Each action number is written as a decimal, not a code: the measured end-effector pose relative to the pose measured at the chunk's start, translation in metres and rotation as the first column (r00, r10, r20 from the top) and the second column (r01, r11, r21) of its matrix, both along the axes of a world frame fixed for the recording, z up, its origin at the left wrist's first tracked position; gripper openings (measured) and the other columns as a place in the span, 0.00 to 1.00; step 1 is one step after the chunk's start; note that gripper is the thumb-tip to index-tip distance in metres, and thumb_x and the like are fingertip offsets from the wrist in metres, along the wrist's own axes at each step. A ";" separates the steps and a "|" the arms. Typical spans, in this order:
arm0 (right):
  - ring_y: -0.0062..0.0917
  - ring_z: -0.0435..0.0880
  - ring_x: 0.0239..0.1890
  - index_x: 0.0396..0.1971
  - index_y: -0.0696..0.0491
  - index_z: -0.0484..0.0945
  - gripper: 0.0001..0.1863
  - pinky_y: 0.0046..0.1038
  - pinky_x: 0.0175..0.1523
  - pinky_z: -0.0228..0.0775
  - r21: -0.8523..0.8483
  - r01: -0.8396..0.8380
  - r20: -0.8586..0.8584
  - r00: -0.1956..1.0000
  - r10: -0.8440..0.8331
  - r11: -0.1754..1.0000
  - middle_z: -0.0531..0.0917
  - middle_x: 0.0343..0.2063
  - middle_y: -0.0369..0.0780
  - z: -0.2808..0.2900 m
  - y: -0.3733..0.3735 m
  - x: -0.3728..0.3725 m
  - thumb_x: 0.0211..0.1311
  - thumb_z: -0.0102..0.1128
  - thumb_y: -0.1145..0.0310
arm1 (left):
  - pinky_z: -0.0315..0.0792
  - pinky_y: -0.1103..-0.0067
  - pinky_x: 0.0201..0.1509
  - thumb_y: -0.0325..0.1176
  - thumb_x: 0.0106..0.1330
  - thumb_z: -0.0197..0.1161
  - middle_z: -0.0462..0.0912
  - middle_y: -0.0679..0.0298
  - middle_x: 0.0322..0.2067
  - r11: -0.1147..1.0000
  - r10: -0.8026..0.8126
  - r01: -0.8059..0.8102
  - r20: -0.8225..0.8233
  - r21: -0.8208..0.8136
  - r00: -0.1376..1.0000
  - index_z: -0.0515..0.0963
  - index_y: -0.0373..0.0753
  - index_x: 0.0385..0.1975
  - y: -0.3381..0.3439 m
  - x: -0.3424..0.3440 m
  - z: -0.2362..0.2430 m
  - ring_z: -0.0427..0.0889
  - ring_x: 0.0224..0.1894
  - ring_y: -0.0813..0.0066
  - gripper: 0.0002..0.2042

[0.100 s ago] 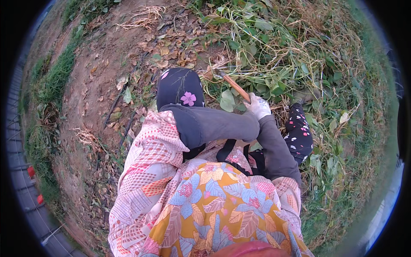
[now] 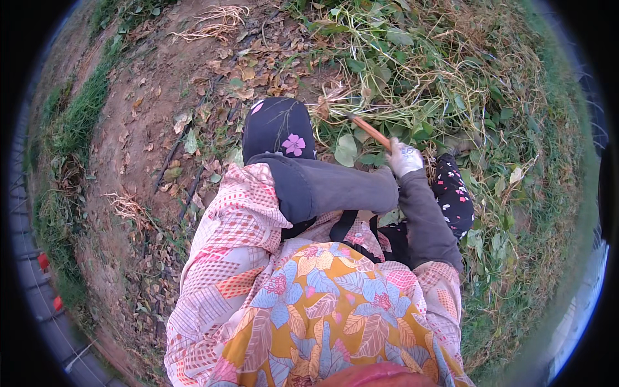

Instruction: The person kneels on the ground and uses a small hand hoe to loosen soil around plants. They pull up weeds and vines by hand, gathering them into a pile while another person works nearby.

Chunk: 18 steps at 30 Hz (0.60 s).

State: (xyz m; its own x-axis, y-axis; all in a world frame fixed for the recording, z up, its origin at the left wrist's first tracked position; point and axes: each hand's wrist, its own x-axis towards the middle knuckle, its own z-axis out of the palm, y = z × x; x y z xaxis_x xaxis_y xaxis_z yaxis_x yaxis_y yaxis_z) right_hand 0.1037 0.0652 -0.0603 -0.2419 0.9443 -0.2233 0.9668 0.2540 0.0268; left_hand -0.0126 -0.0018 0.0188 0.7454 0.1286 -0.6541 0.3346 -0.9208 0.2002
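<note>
My right hand (image 2: 406,159), in a whitish glove, is closed around the wooden handle (image 2: 372,133) of a tool. The handle slants up and left to a dark end among pale cut-looking stems (image 2: 332,103) and green vines (image 2: 412,77); no blade can be made out. My left forearm (image 2: 348,187), in a grey sleeve, reaches across to the right and ends beside my right wrist. The fingers of my left hand are hidden there. Close to the handle's underside lies a broad green leaf (image 2: 346,150).
My knee in dark flowered cloth (image 2: 279,132) is just left of the vines, and my other leg (image 2: 453,193) is right of my hand. Bare brown soil (image 2: 148,97) with dry leaves spreads left. Dried stem bundles (image 2: 216,22) lie on it. Grass (image 2: 84,122) edges the far left.
My right hand and the wooden handle have shifted a little to the right, pulling the handle's dark end away from the pale stems. My left forearm and knee moved slightly right too.
</note>
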 end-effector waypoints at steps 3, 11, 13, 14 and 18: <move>0.39 0.80 0.29 0.36 0.53 0.69 0.14 0.37 0.33 0.72 0.058 0.015 0.191 0.981 -0.025 0.998 0.79 0.26 0.46 0.028 -0.008 0.048 0.50 0.54 0.63 | 0.70 0.67 0.38 0.38 0.45 0.61 0.78 0.60 0.40 1.000 0.013 -0.011 0.071 -0.027 0.997 0.76 0.48 0.41 0.002 -0.016 0.017 0.76 0.42 0.71 0.19; 0.40 0.79 0.35 0.42 0.51 0.65 0.14 0.40 0.38 0.69 0.457 0.337 0.358 0.778 -0.517 0.823 0.79 0.31 0.46 0.223 0.046 0.202 0.57 0.47 0.62 | 0.71 0.68 0.36 0.36 0.45 0.61 0.80 0.61 0.35 0.996 0.085 -0.083 0.126 -0.018 0.988 0.78 0.45 0.37 0.018 -0.035 0.052 0.79 0.37 0.67 0.16; 0.40 0.77 0.39 0.46 0.50 0.64 0.17 0.39 0.43 0.68 0.494 0.449 0.324 0.700 -0.637 0.744 0.78 0.35 0.47 0.256 0.052 0.207 0.58 0.47 0.61 | 0.71 0.69 0.36 0.36 0.45 0.61 0.80 0.61 0.34 0.995 0.097 -0.095 0.136 -0.022 0.986 0.78 0.45 0.35 0.018 -0.038 0.050 0.79 0.37 0.67 0.15; 0.40 0.77 0.41 0.47 0.49 0.64 0.17 0.39 0.43 0.67 0.507 0.483 0.285 0.688 -0.667 0.714 0.78 0.36 0.47 0.258 0.061 0.207 0.58 0.47 0.60 | 0.71 0.69 0.36 0.36 0.45 0.61 0.80 0.61 0.34 0.993 0.121 -0.118 0.131 -0.026 0.984 0.78 0.45 0.35 0.019 -0.042 0.048 0.79 0.37 0.67 0.14; 0.40 0.76 0.42 0.49 0.49 0.63 0.20 0.39 0.45 0.67 0.453 0.584 0.201 0.669 -0.716 0.673 0.77 0.39 0.47 0.221 0.079 0.225 0.57 0.47 0.59 | 0.70 0.69 0.37 0.35 0.45 0.60 0.80 0.60 0.32 0.977 0.211 -0.203 0.127 -0.070 0.969 0.79 0.45 0.32 0.021 -0.059 0.036 0.79 0.36 0.67 0.13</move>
State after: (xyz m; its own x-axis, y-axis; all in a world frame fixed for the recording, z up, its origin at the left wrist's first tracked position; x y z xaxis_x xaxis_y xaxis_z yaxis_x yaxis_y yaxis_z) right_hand 0.3285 0.1442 0.1607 0.4926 0.8504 0.1848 0.7828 -0.5258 0.3328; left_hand -0.0712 0.0195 0.0545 0.7871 0.2557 -0.5613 0.4838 -0.8204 0.3048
